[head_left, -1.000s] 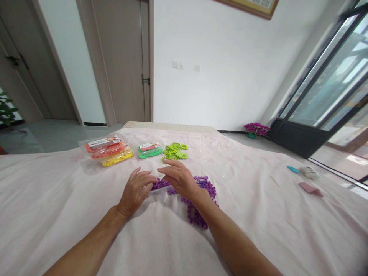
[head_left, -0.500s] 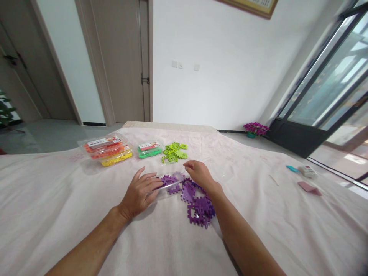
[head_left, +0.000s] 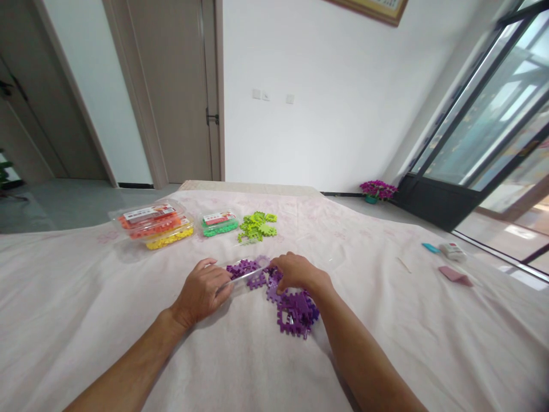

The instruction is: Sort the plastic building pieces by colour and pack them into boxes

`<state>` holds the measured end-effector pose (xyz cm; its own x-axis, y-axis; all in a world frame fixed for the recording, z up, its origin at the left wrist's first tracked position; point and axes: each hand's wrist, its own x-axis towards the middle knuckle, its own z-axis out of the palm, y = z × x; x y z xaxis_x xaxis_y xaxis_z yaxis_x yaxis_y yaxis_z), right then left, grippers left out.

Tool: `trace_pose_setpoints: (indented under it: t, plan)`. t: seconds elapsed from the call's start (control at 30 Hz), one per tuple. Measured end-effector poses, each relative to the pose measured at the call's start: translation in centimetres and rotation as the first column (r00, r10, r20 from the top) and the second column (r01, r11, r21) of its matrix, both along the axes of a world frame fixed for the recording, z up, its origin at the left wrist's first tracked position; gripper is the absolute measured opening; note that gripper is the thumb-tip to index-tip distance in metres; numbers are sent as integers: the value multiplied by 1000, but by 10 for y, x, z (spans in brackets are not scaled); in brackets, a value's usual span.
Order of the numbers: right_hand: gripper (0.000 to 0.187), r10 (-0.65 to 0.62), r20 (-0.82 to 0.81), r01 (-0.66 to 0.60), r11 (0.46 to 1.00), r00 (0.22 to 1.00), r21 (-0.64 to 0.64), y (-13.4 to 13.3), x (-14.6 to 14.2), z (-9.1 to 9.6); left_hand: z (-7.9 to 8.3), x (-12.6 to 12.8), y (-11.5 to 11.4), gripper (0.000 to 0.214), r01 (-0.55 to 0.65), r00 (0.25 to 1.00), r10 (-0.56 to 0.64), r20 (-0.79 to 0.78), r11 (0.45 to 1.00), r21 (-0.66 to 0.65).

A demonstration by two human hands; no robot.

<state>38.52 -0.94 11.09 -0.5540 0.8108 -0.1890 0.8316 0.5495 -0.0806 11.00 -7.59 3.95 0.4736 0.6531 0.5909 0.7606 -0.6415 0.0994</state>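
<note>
My left hand has its fingers and thumb closed on the near left end of a clear plastic box. Inside the box lie several purple notched plastic pieces. My right hand reaches down at the box's right end, over a loose pile of purple interlocking pieces. Its thumb and fingers are apart around a piece at the pile's upper edge; no firm hold shows. The hand and wrist hide part of the pile, which spreads on the cloth toward me.
Behind the box are lime-green pieces, a box of green pieces, and stacked boxes with orange and yellow pieces. At the right lie a pink cloth, a white packet and a blue item.
My right hand has lowered from above the box's right end to the purple pieces, its thumb and fingers spreading. My left hand keeps the box, fingers now more curled.
</note>
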Motion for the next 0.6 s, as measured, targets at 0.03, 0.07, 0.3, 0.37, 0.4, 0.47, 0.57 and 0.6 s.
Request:
trace_pose_setpoints:
  t: [0.03,0.07,0.3,0.37,0.4,0.47,0.57,0.6]
  plan:
    - [63,0,-3,0,1000,1000,3,0,-1,-1,0,-1,0,15,-5,1000,5,-5,1000,7]
    - [62,-2,-9,2,1000,1000,4,0,-1,-1,0,-2,0,15,-8,1000,8,-7,1000,12]
    - [25,-75,-159,60,993,984,-98,7,12,8,1,-9,2,27,-61,976,55,212,998,21]
    - [18,-129,-265,116,991,955,-66,12,17,10,-2,-11,5,35,-114,929,119,351,993,-35]
    - [15,-162,-340,158,987,927,-39,14,18,10,-4,-12,7,39,-140,894,161,419,987,-81]
    - [11,-221,-515,252,968,828,-10,19,19,9,-9,-14,10,46,-131,818,226,529,969,-212]
    - [16,-293,-752,301,944,590,-132,24,12,4,-15,-12,13,52,43,742,227,631,923,-382]
    - [21,-319,-800,271,941,509,-203,24,8,1,-17,-10,13,52,98,731,211,649,908,-407]
